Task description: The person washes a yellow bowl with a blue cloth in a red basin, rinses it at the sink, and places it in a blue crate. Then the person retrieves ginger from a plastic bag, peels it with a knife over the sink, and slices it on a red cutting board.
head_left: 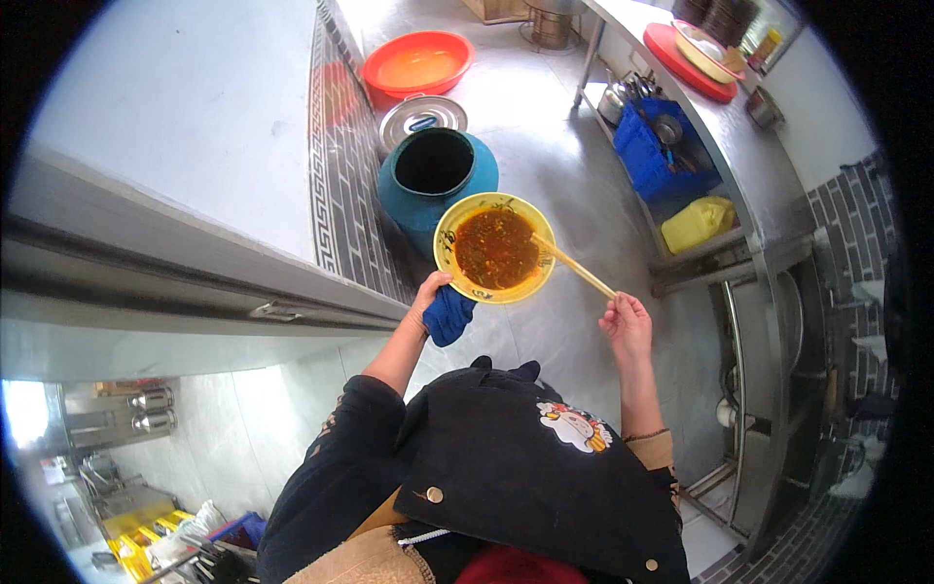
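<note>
A yellow bowl [449,216] of reddish-brown soupy sauce [494,249] with chopped bits is held out in front of me. My left hand [429,294] grips its near left rim, with a dark blue cloth [449,316] bunched in the same hand below the bowl. My right hand [626,319] pinches the end of a pair of light wooden chopsticks [581,271]. Their other ends dip into the sauce at the bowl's right side. Just beyond the bowl stands a teal barrel [409,200] with an uncovered dark mouth, partly hidden by the bowl.
Behind the barrel are a metal lid [422,119] and an orange basin [418,64] on the tiled floor. On the right, a steel table [700,107] carries a red tray; its lower shelf holds a blue crate [662,156] and a yellow jug [699,225]. A wall runs along the left.
</note>
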{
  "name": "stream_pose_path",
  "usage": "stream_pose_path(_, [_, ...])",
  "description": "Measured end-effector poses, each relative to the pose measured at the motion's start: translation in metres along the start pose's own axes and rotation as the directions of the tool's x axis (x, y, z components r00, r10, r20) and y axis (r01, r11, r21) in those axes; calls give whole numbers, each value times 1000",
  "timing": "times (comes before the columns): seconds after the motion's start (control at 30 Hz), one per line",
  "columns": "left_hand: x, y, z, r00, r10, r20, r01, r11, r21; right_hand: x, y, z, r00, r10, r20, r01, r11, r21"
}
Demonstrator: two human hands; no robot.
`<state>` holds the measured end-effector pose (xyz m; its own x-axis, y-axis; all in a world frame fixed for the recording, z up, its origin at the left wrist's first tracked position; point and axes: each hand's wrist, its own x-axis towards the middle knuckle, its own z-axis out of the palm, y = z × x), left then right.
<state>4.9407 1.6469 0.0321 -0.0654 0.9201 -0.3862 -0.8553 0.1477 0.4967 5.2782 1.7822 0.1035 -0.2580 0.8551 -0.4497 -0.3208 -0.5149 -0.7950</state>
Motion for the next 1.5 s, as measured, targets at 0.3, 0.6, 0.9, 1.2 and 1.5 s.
stream_pose_path(0.3, [0,32,22,957,234,-173,-253,962,-100,35,-74,-21,989,79,122,-104,971,216])
stream_pose_path(0.6, [64,101,14,918,304,-253,-327,944,-50,36,-90,-58,983,96,-159,-59,972,227])
stream_pose_path(0.9, [190,205,-64,780,229,-582,61,899,435,47,-66,-71,971,70,-227,14,937,349])
stream_pose_path(1.2, [252,251,-26,628,555,-546,536,200,820,35,-52,-80,946,44,-320,102,900,424])
stream_pose_path(1.5, [233,236,-21,791,100,-604,241,856,457,1,-48,-90,902,7,-431,204,874,441])
